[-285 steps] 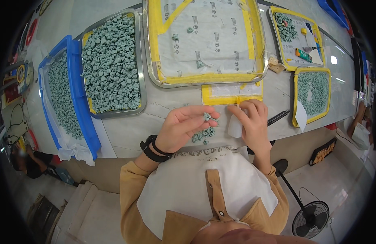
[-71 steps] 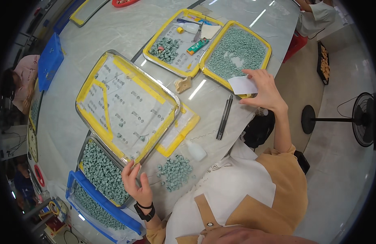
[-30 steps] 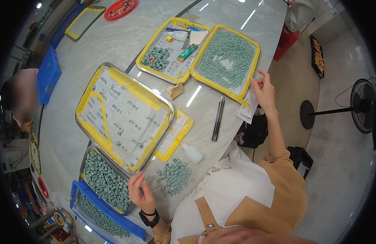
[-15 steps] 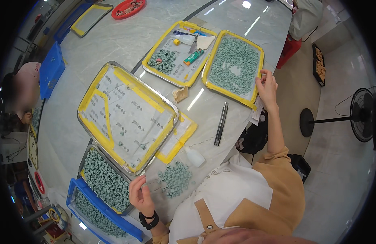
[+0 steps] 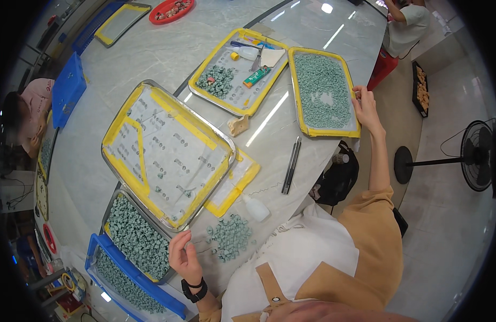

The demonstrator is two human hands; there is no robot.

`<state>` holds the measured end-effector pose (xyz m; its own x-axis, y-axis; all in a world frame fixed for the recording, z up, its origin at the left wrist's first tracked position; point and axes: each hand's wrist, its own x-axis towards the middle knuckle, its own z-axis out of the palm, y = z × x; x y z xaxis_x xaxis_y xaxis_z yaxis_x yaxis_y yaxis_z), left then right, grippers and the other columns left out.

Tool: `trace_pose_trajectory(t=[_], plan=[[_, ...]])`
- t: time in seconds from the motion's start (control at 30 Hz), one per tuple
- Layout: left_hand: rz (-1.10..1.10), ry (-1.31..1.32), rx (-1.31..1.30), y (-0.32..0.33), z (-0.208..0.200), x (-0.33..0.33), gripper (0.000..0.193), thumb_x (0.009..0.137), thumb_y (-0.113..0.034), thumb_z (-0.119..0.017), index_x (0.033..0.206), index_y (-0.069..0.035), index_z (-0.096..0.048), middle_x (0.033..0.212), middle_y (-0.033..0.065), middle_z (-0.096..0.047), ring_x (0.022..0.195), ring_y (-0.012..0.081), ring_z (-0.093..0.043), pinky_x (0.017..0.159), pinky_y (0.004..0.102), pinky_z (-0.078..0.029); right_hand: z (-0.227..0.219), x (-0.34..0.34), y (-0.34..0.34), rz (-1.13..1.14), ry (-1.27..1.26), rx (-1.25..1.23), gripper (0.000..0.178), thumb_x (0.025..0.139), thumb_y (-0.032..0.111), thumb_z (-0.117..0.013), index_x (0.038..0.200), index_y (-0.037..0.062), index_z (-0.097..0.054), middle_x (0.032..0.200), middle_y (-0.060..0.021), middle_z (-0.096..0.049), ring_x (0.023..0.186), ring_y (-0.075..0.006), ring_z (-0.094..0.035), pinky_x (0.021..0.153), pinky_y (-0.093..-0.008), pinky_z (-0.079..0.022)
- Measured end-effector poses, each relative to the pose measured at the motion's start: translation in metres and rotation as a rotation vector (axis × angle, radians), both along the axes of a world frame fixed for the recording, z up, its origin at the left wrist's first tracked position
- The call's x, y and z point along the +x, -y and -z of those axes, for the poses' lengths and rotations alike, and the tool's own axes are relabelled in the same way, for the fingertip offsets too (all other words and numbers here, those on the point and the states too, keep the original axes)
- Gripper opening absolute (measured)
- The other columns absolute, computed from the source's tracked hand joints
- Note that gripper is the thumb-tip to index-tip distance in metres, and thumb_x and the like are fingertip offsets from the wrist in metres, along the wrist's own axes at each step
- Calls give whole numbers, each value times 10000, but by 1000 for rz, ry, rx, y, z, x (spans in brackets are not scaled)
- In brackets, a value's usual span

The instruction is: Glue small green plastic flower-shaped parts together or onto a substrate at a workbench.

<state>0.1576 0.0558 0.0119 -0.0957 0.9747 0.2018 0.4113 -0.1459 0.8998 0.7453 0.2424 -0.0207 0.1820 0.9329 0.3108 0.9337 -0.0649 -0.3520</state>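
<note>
Bright indoor light, seemingly from overhead; glossy tabletop (image 5: 216, 24) throws white glare streaks plus a round hot spot (blown out). Shadows soft. Right hand (image 5: 368, 111) and left hand (image 5: 185, 261) reasonably sharp; far-left background (image 5: 24, 188) darker, mushier. Fisheye bends straight edges near the rim, frame drops to black there, corners lost.

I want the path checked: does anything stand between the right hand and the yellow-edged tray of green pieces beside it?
Nothing visible stands between them: the right hand is at the right-hand rim of the yellow-edged tray.
</note>
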Motion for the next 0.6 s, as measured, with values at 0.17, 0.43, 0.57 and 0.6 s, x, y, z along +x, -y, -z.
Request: trace_pose_trajectory(t=[0.17,0.43,0.57,0.6], plan=[[-35,27,-35,1,-2,4,192,884,17,-541,1042,52,-644,1096,165,-637,994,231,-598,875,319,-470,-7,10,2,-61,-68,-75,336,877,-34,-561,1192,52,-483,1014,-150,-501,985,-292,-512,892,-384,-429],[26,-3,-15,-2,0,5,211,899,45,-507,1068,51,-634,1121,158,-615,998,211,-598,866,310,-488,-18,-7,-17,-196,-26,-51,379,847,-95,-526,1198,44,-490,1078,-149,-527,1058,-296,-518,923,-389,-429],[22,15,-13,-1,2,5,208,897,54,-503,1060,55,-632,1118,159,-616,998,212,-602,879,312,-492,-27,-20,-34,-249,-2,-84,400,812,-110,-532,1183,40,-529,1114,-146,-571,1072,-307,-525,930,-405,-428],[22,20,-10,1,2,4,206,897,56,-502,1057,55,-632,1116,158,-616,998,212,-603,882,312,-493,-28,-23,-38,-252,1,-97,411,803,-116,-533,1182,42,-541,1122,-144,-582,1076,-308,-526,930,-408,-428]])
